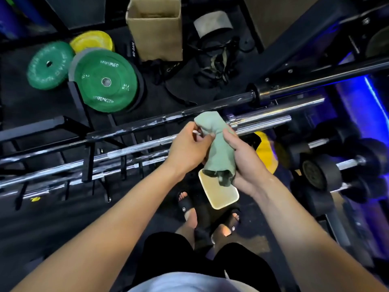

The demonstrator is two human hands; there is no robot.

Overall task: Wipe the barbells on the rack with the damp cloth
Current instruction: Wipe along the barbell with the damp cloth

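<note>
A pale green cloth (220, 148) hangs bunched and twisted between both my hands, above a shallow white tray (225, 197) on the floor. My left hand (189, 144) pinches the cloth's upper part. My right hand (244, 163) grips its lower length, fingers curled round it. Behind the hands, several barbells lie across a black rack (86, 163): a dark worn barbell (130, 127) and chrome barbells (126, 151) whose sleeves (263, 121) end at the right.
Green weight plates (105, 81) and a yellow plate (92, 42) stand at the back left beside a cardboard box (155, 28). Another black barbell (320, 81) crosses at upper right. Dumbbells (322, 173) lie at the right. My sandalled feet (189, 209) stand beside the tray.
</note>
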